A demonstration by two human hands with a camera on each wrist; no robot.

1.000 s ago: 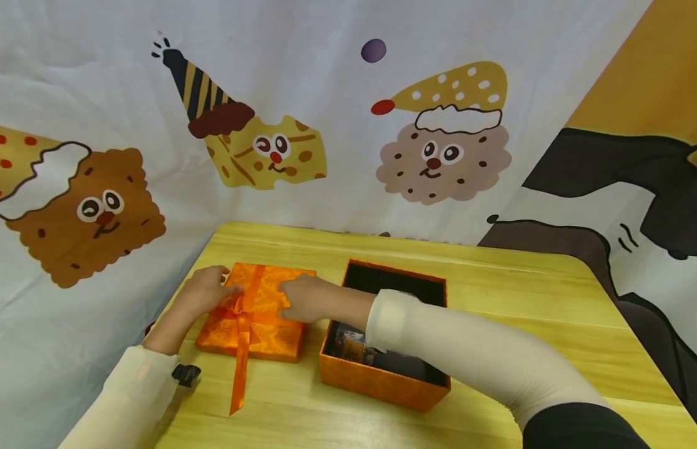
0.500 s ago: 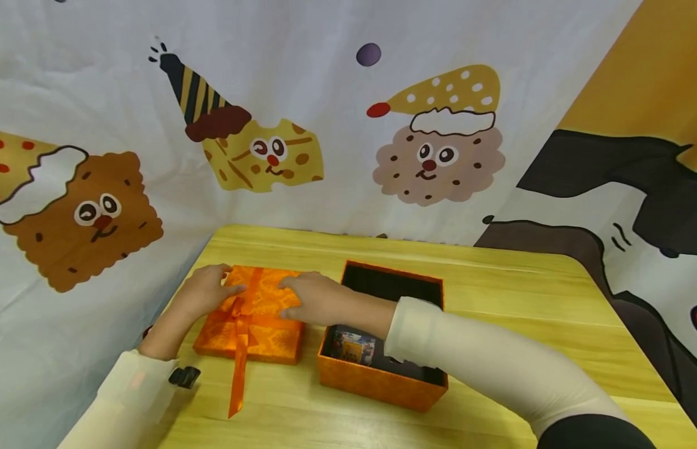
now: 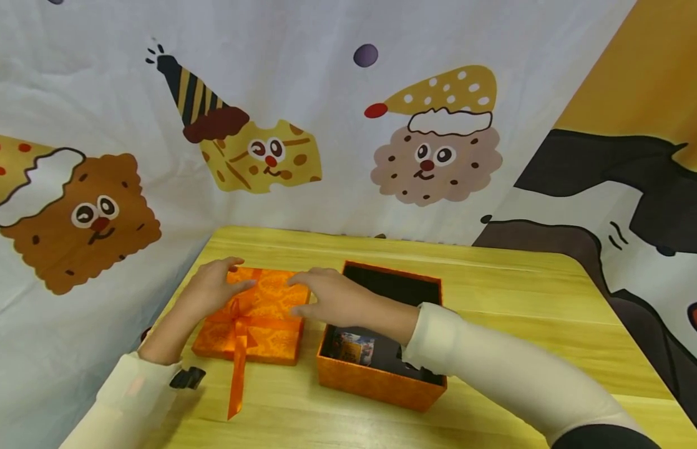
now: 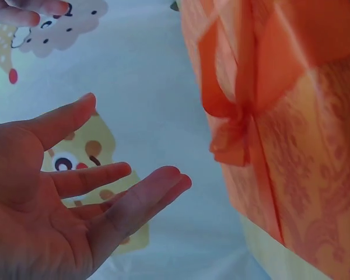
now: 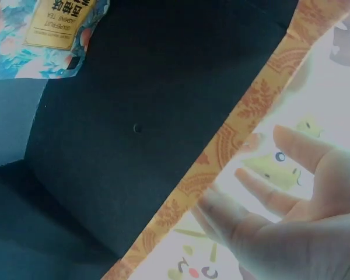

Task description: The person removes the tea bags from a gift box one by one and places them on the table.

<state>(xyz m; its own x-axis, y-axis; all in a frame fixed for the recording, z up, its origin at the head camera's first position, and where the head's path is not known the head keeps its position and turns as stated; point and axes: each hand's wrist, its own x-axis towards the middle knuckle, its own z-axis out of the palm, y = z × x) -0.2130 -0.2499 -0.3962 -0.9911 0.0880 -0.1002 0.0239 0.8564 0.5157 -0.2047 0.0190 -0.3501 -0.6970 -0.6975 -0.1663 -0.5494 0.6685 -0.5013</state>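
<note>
An orange patterned gift-box lid (image 3: 281,343) lies on the table at left, tied with an orange ribbon bow (image 4: 230,125). Above its left side my left hand (image 3: 212,288) hovers with fingers apart, holding nothing; the left wrist view shows a gap between it and the lid. My right hand (image 3: 339,298) is over the lid's right edge and the near box side, its fingers spread and nothing in them. Beside the lid stands the uncovered orange box (image 3: 376,381) with a black inside. A printed tea packet (image 5: 53,29) lies in it, partly hidden in the head view by my right forearm.
The light wooden table (image 3: 516,324) extends to the right of the box. Behind it and along the left hangs a white cloth (image 3: 337,206) with cartoon biscuits. A loose ribbon tail (image 3: 236,390) hangs from the lid onto the table.
Both hands have lifted off the lid and moved apart, the right one shifting to the right over the box. The lid stays where it was; the packet shows more now.
</note>
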